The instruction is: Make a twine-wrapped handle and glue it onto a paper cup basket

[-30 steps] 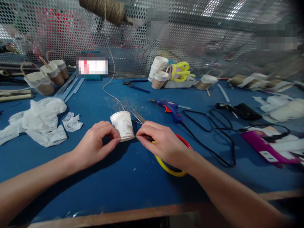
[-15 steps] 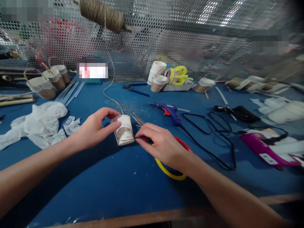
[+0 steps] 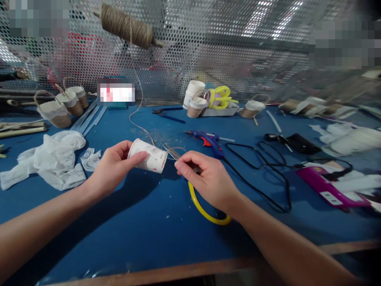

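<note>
My left hand (image 3: 117,165) is closed round a white paper cup (image 3: 149,155) with small printed marks. The cup is tipped on its side above the table, its rim toward my left palm and its base toward my right hand. Just right of the base, my right hand (image 3: 205,174) has thumb and forefinger pinched together. A thin strand runs between the cup and these fingertips; what they hold is too small to make out. Scissors (image 3: 208,216) with a yellow handle lie under my right hand, blades pointing up-left. Twine (image 3: 143,129) comes down from a spool (image 3: 126,26) to behind the cup.
A blue glue gun (image 3: 206,141) with a black cord lies right of centre. Pliers (image 3: 169,115), stacked paper cups (image 3: 193,93) and twine-wrapped cup baskets (image 3: 55,113) stand or lie farther back. White lace (image 3: 56,159) is heaped at left, a purple power strip (image 3: 324,186) at right.
The cup has turned from nearly upright to lying sideways, its base swinging right. My right fingers have drawn slightly away from it and up.
</note>
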`<state>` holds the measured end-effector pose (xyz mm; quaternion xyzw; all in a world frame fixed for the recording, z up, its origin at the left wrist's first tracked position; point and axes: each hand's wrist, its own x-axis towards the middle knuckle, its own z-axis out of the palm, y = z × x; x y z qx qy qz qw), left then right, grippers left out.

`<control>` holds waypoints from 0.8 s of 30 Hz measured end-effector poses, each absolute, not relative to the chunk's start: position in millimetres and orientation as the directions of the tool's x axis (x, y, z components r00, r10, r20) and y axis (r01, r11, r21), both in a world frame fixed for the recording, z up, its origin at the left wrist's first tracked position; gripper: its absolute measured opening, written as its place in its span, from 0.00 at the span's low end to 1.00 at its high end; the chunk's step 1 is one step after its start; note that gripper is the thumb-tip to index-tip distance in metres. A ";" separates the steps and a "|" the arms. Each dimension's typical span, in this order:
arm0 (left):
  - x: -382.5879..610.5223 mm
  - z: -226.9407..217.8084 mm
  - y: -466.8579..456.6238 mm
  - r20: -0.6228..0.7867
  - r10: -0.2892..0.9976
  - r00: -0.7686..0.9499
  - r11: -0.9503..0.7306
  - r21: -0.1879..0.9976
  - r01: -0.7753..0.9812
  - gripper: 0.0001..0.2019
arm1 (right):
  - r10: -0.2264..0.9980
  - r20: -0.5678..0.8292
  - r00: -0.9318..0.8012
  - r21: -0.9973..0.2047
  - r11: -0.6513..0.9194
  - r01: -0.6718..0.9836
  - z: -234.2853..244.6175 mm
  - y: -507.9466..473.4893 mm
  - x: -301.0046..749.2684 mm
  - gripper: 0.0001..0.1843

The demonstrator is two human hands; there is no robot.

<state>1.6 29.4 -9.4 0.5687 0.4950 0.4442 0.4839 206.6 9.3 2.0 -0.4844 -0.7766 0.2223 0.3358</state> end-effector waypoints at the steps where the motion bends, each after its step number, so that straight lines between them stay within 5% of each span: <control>1: 1.4 -10.4 23.8 0.056 0.993 0.102 -0.067 0.992 0.105 0.09 | 0.918 0.258 -0.302 -0.727 0.391 0.565 1.7 8.4 205.4 0.10; 7: 4.1 -15.5 2.0 0.079 0.994 0.070 -0.085 0.992 0.089 0.09 | 0.913 0.166 -0.372 -0.877 0.309 0.367 -0.7 2.9 196.8 0.09; 24: 9.3 -19.6 -3.1 0.054 0.995 0.085 -0.053 0.999 -0.011 0.05 | 0.926 0.137 -0.352 -0.856 0.290 0.429 -6.1 1.5 191.7 0.05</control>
